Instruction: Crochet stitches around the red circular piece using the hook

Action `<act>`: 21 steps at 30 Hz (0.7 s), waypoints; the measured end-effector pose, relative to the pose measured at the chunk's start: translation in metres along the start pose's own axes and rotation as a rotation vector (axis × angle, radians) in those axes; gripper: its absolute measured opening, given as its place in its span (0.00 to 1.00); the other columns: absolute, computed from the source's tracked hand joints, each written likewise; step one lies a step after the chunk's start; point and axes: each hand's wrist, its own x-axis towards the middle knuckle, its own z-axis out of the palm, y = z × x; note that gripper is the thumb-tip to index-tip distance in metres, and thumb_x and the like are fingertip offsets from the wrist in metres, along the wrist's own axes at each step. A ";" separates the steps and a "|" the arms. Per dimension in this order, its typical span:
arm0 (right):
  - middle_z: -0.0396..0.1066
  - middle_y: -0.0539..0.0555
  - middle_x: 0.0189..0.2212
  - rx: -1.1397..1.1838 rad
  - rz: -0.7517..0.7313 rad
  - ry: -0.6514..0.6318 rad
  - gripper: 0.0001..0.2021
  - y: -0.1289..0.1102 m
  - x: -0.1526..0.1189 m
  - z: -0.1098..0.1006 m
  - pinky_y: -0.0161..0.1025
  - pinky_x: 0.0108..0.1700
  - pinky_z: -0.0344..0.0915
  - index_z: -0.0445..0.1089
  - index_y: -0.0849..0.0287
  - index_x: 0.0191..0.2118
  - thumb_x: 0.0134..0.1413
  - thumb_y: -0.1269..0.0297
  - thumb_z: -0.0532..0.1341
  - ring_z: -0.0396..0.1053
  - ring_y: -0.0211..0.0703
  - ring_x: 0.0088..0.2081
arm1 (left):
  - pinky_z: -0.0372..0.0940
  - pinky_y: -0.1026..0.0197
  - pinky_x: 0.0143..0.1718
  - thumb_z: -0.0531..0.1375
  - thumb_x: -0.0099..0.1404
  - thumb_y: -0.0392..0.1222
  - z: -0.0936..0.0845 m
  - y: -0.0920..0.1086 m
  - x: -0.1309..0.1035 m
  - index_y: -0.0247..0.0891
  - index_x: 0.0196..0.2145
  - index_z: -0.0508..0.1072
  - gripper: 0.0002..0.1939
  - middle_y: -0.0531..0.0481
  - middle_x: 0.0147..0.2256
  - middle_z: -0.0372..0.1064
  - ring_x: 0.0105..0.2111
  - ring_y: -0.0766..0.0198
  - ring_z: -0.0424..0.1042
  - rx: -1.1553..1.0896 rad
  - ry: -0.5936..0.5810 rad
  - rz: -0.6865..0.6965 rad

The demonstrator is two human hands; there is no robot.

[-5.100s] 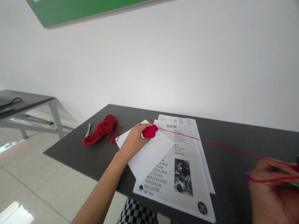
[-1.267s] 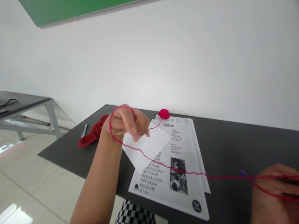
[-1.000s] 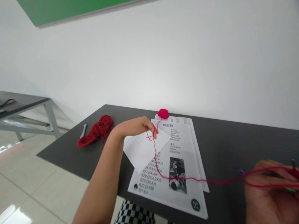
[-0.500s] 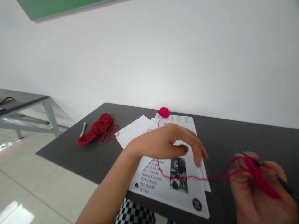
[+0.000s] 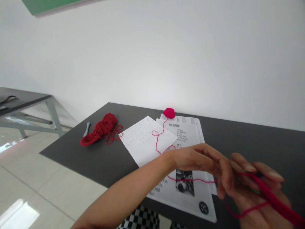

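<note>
My right hand (image 5: 259, 194), at the lower right, is closed around a bright pink crochet piece (image 5: 281, 202). A bit of dark and green shows between its fingers, too blurred to name. My left hand (image 5: 209, 163) reaches across the papers with bent fingers, right up against my right hand. A strand of pink yarn (image 5: 197, 180) runs into the left fingertips and reappears below them, looping to the crochet piece. That strand trails back over the sheets to a small pink yarn ball (image 5: 169, 113) near the wall.
Printed pattern sheets (image 5: 199, 203) and a smaller handwritten sheet (image 5: 135, 140) lie on the dark table (image 5: 238, 136). To the left are a dark red yarn bundle (image 5: 101, 128) with a crocheted piece and a grey tool (image 5: 87, 129). Another table (image 5: 28, 100) stands far left.
My left hand has moved right and down from above the sheets to my right hand, onto the yarn. The dark hook seen earlier in my right hand no longer shows clearly.
</note>
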 end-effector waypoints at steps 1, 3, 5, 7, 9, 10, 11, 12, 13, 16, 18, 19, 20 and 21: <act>0.61 0.49 0.29 0.000 0.006 -0.032 0.15 0.000 0.000 0.001 0.32 0.31 0.75 0.67 0.56 0.28 0.46 0.65 0.75 0.63 0.35 0.28 | 0.72 0.55 0.27 0.63 0.46 0.40 -0.001 0.000 -0.001 0.32 0.26 0.80 0.10 0.43 0.24 0.76 0.23 0.53 0.77 -0.002 -0.008 -0.005; 0.60 0.49 0.29 -0.016 -0.007 -0.078 0.15 0.000 0.001 0.001 0.31 0.28 0.74 0.67 0.56 0.28 0.46 0.63 0.76 0.63 0.35 0.28 | 0.72 0.57 0.28 0.63 0.47 0.38 -0.003 0.001 -0.003 0.31 0.27 0.80 0.10 0.44 0.25 0.77 0.23 0.55 0.77 -0.002 0.003 -0.001; 0.60 0.51 0.29 -0.031 -0.043 -0.080 0.17 -0.001 0.003 0.000 0.31 0.26 0.72 0.67 0.56 0.27 0.45 0.59 0.76 0.63 0.37 0.29 | 0.72 0.59 0.29 0.62 0.48 0.39 -0.003 0.004 -0.005 0.33 0.28 0.81 0.10 0.46 0.26 0.77 0.23 0.57 0.77 -0.008 0.040 0.019; 0.60 0.52 0.31 -0.034 -0.065 -0.066 0.17 0.000 0.005 -0.002 0.32 0.25 0.72 0.68 0.56 0.29 0.47 0.54 0.75 0.64 0.39 0.32 | 0.72 0.59 0.30 0.62 0.49 0.39 -0.001 0.007 -0.007 0.34 0.28 0.81 0.09 0.46 0.26 0.77 0.24 0.58 0.77 -0.005 0.065 0.027; 0.60 0.53 0.31 -0.033 -0.080 -0.063 0.18 0.001 0.004 -0.003 0.32 0.24 0.71 0.68 0.56 0.29 0.47 0.51 0.74 0.64 0.40 0.32 | 0.71 0.58 0.30 0.63 0.50 0.39 0.002 0.010 -0.007 0.33 0.28 0.80 0.09 0.45 0.26 0.77 0.24 0.56 0.78 0.009 0.075 0.016; 0.60 0.53 0.31 -0.030 -0.084 -0.066 0.18 0.002 0.004 -0.003 0.31 0.23 0.71 0.68 0.56 0.29 0.47 0.50 0.74 0.64 0.40 0.32 | 0.71 0.57 0.30 0.63 0.50 0.38 0.004 0.012 -0.008 0.32 0.28 0.80 0.08 0.44 0.26 0.77 0.25 0.56 0.78 0.019 0.080 0.007; 0.59 0.53 0.30 -0.024 -0.084 -0.072 0.18 0.003 0.003 -0.003 0.30 0.21 0.70 0.68 0.56 0.29 0.47 0.50 0.74 0.63 0.40 0.32 | 0.71 0.57 0.30 0.63 0.51 0.37 0.006 0.015 -0.009 0.31 0.28 0.80 0.08 0.44 0.26 0.77 0.24 0.56 0.77 0.023 0.095 0.010; 0.59 0.53 0.30 -0.015 -0.080 -0.081 0.18 0.003 0.003 -0.003 0.30 0.20 0.69 0.68 0.56 0.29 0.47 0.50 0.74 0.63 0.40 0.31 | 0.70 0.57 0.31 0.63 0.51 0.37 0.008 0.017 -0.011 0.31 0.29 0.80 0.08 0.44 0.27 0.76 0.23 0.57 0.77 0.026 0.118 0.018; 0.59 0.52 0.30 -0.001 -0.073 -0.095 0.18 0.003 0.002 -0.003 0.29 0.19 0.68 0.68 0.56 0.30 0.47 0.50 0.74 0.62 0.39 0.30 | 0.71 0.57 0.35 0.62 0.51 0.36 0.009 0.019 -0.012 0.31 0.29 0.80 0.08 0.45 0.27 0.76 0.23 0.59 0.76 0.026 0.161 0.040; 0.58 0.51 0.29 0.060 -0.030 -0.161 0.16 0.004 0.003 -0.002 0.24 0.16 0.63 0.69 0.56 0.29 0.48 0.55 0.75 0.58 0.35 0.26 | 0.68 0.55 0.48 0.59 0.51 0.35 0.012 0.020 -0.017 0.35 0.24 0.78 0.07 0.51 0.24 0.74 0.19 0.67 0.72 0.005 0.295 0.109; 0.57 0.50 0.28 0.112 0.012 -0.220 0.12 0.004 0.005 -0.001 0.20 0.15 0.60 0.71 0.56 0.30 0.49 0.60 0.75 0.54 0.31 0.23 | 0.65 0.53 0.52 0.59 0.50 0.35 0.012 0.020 -0.019 0.34 0.20 0.76 0.07 0.52 0.21 0.71 0.15 0.69 0.68 -0.001 0.351 0.127; 0.57 0.49 0.28 0.138 0.034 -0.247 0.11 0.004 0.007 -0.001 0.17 0.16 0.59 0.72 0.55 0.30 0.50 0.62 0.74 0.52 0.29 0.22 | 0.65 0.52 0.53 0.58 0.50 0.35 0.011 0.020 -0.019 0.34 0.20 0.76 0.07 0.52 0.20 0.71 0.14 0.69 0.67 -0.001 0.377 0.134; 0.57 0.49 0.28 0.165 0.055 -0.274 0.10 0.004 0.008 -0.001 0.16 0.17 0.58 0.72 0.55 0.30 0.50 0.64 0.74 0.50 0.27 0.21 | 0.64 0.51 0.54 0.58 0.50 0.35 0.011 0.021 -0.020 0.34 0.19 0.75 0.07 0.52 0.20 0.71 0.15 0.69 0.67 0.001 0.407 0.147; 0.57 0.48 0.28 0.190 0.074 -0.295 0.09 0.003 0.008 -0.001 0.14 0.17 0.58 0.73 0.54 0.31 0.50 0.65 0.74 0.48 0.26 0.20 | 0.64 0.51 0.54 0.58 0.50 0.35 0.010 0.022 -0.021 0.34 0.20 0.75 0.06 0.52 0.21 0.71 0.15 0.70 0.67 0.000 0.445 0.168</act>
